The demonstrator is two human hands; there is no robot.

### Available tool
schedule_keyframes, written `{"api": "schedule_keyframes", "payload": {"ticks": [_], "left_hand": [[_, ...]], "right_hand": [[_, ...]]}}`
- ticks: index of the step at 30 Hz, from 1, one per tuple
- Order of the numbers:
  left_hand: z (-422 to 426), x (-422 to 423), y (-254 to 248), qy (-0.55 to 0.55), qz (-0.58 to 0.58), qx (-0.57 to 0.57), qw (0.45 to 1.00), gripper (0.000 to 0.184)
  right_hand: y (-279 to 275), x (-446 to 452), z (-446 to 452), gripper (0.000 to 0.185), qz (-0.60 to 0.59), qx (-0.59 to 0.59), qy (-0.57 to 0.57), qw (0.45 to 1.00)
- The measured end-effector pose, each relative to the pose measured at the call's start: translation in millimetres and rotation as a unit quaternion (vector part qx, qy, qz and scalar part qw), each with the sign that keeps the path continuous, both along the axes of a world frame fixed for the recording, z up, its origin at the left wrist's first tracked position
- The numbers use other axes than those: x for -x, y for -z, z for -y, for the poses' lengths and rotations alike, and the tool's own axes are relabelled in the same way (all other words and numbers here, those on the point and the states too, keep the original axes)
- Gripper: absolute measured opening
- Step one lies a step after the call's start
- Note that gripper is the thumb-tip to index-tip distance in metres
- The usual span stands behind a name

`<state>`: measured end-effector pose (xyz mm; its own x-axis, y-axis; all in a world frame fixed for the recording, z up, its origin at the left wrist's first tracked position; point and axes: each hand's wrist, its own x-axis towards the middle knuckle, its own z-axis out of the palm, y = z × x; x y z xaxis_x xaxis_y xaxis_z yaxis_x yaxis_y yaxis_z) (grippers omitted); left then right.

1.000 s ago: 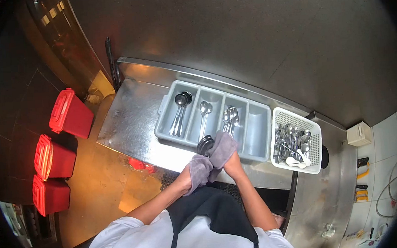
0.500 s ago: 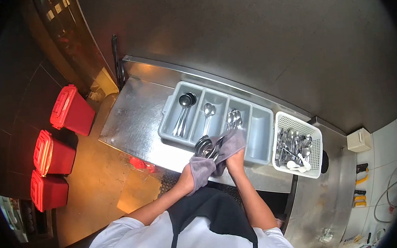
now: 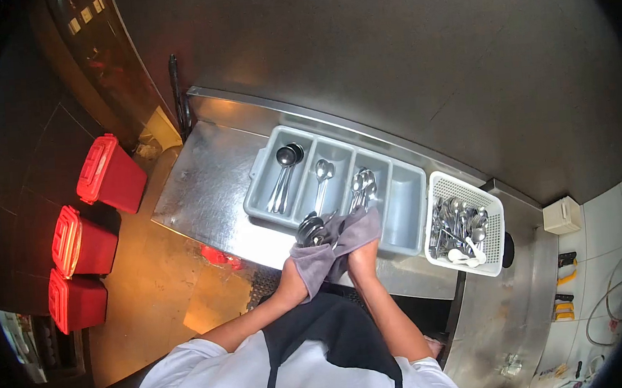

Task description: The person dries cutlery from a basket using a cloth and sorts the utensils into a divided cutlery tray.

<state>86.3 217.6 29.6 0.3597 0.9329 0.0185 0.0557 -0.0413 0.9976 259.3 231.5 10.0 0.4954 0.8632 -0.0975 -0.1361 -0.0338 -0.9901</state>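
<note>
A purple-grey cloth (image 3: 357, 228) is draped between my two hands, in front of the grey cutlery tray (image 3: 267, 210). My left hand (image 3: 292, 280) is closed around the cloth's left part and a bunch of round-bowled spoons (image 3: 311, 230), whose bowls stick out at the top. My right hand (image 3: 362, 259) grips the right part of the cloth. The cloth hides most of my fingers and the spoon handles. Inside the tray, ladles (image 3: 287, 157) lie in the leftmost compartment, a few spoons (image 3: 323, 170) in the second and more spoons (image 3: 362, 182) in the third.
Right of the tray stands a white perforated basket (image 3: 500, 231) of mixed cutlery, with white spoons (image 3: 467, 255) on top. Both rest on a steel counter (image 3: 202, 180) against a dark wall. Several red lidded bins (image 3: 115, 175) stand on the floor at left.
The cloth and the bunch of spoons have shifted slightly left in view, and the spoon bowls sit closer together. Both hands keep their hold.
</note>
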Motion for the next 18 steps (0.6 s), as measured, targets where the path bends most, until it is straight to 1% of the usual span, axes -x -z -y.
{"api": "schedule_keyframes", "payload": {"ticks": [2, 3, 4, 7, 8, 10, 11, 13, 14, 15, 17, 18], "left_hand": [[2.8, -5.2, -4.4, -0.012, 0.044, 0.014, 0.999, 0.023], [1.4, -4.4, -0.1, -0.019, 0.042, 0.004, 0.999, 0.025], [-0.1, -2.1, 8.6, -0.026, 0.04, -0.004, 0.999, 0.027], [-1.4, -3.3, 17.3, -0.019, 0.045, -0.009, 0.999, 0.03], [-1.6, -4.2, 17.6, -0.013, 0.049, -0.009, 0.999, 0.031], [1.2, -5.4, 2.4, -0.018, 0.05, 0.089, 0.995, 0.027], [1.5, -5.7, -3.5, -0.018, 0.05, 0.137, 0.989, 0.026], [5.3, -5.7, 4.1, -0.019, 0.026, 0.106, 0.994, 0.024], [6.1, -6.6, 9.4, -0.019, 0.015, 0.09, 0.996, 0.023], [5.0, -7.3, 15.2, -0.022, 0.028, 0.085, 0.996, 0.024], [3.8, -6.4, 24.5, -0.029, 0.052, 0.076, 0.995, 0.026], [1.6, -7.1, 22.9, -0.02, 0.058, 0.096, 0.993, 0.025]], "right_hand": [[-1.5, 23.4, 8.9, 0.033, -0.138, 0.012, -0.011, 0.99], [-6.6, 29.0, 12.8, 0.034, -0.205, 0.016, -0.016, 0.978], [-16.2, 28.7, 17.4, 0.035, -0.204, -0.021, -0.086, 0.975], [-6.4, 19.8, 22.9, 0.03, -0.222, -0.004, -0.101, 0.97], [-5.6, 14.2, 20.7, 0.028, -0.251, -0.004, -0.083, 0.964], [-10.8, 2.1, 10.2, 0.024, -0.308, -0.005, -0.051, 0.95], [-8.4, -1.6, 9.3, 0.025, -0.311, 0.0, -0.056, 0.949], [-14.7, -4.3, 7.3, 0.025, -0.316, 0.008, -0.062, 0.947], [-17.8, 6.1, 14.9, 0.032, -0.277, 0.05, -0.022, 0.959], [12.7, 15.0, 25.2, 0.039, -0.222, 0.048, -0.032, 0.973], [2.1, 20.7, 33.1, 0.038, -0.212, 0.02, -0.096, 0.972], [0.9, 13.5, 30.0, 0.036, -0.24, 0.056, -0.101, 0.964]]}}
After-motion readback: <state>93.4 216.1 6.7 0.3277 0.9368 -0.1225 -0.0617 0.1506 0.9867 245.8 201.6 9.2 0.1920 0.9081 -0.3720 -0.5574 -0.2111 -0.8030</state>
